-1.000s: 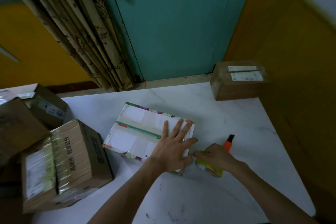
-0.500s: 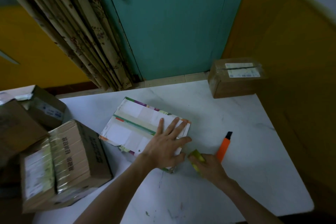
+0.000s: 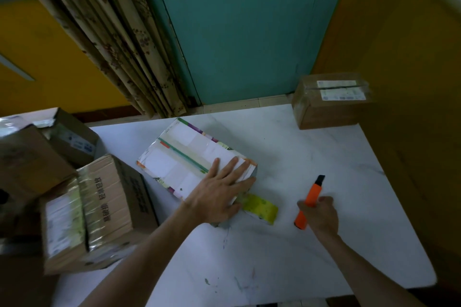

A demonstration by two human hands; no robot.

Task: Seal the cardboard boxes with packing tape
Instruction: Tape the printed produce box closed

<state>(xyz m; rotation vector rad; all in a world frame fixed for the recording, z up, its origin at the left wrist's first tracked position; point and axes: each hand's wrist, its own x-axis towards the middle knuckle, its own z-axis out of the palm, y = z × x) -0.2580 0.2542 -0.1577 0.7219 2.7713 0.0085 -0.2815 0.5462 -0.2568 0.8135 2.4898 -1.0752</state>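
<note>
Cardboard box [image 3: 179,164] sits mid-worktop [image 3: 274,257], the left hand [image 3: 217,197] pressing flat on it, grip released. At its four o'clock the tape roll [image 3: 260,208] now lies let go. The right hand [image 3: 321,214] has shifted to three o'clock, grip clenched round the orange cutter [image 3: 310,200], so the strip probably gets cut next.
</note>
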